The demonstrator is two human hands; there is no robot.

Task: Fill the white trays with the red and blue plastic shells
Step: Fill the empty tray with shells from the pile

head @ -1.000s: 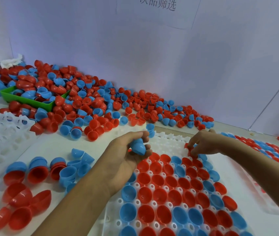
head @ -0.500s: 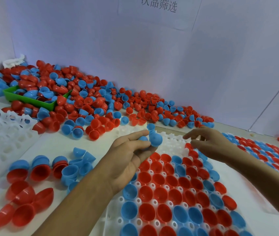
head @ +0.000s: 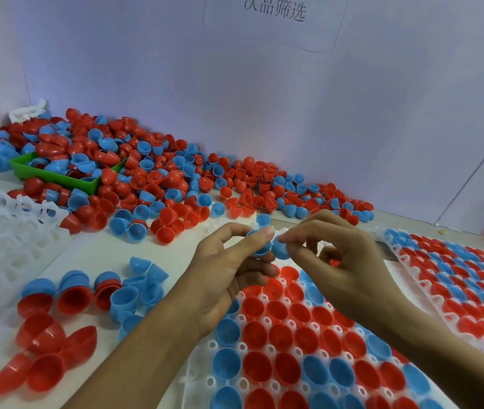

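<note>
Blue plastic shells (head: 279, 248) are pinched between both hands above the far edge of the white plastic tray (head: 267, 348), whose pockets already carry red and blue shells. The left hand (head: 229, 270) curls thumb and fingers round a small nested blue stack (head: 260, 247); the right hand (head: 344, 261) grips the round blue shell with fingertips, other fingers bent. A loose pile of red and blue shells (head: 158, 184) lies along the wall.

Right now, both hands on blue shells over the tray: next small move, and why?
Probably pull the two apart: the right hand pinches one blue shell that touches the blue shells gripped by the left hand. Then seat it in a free pocket at the far end of the white tray.
</note>
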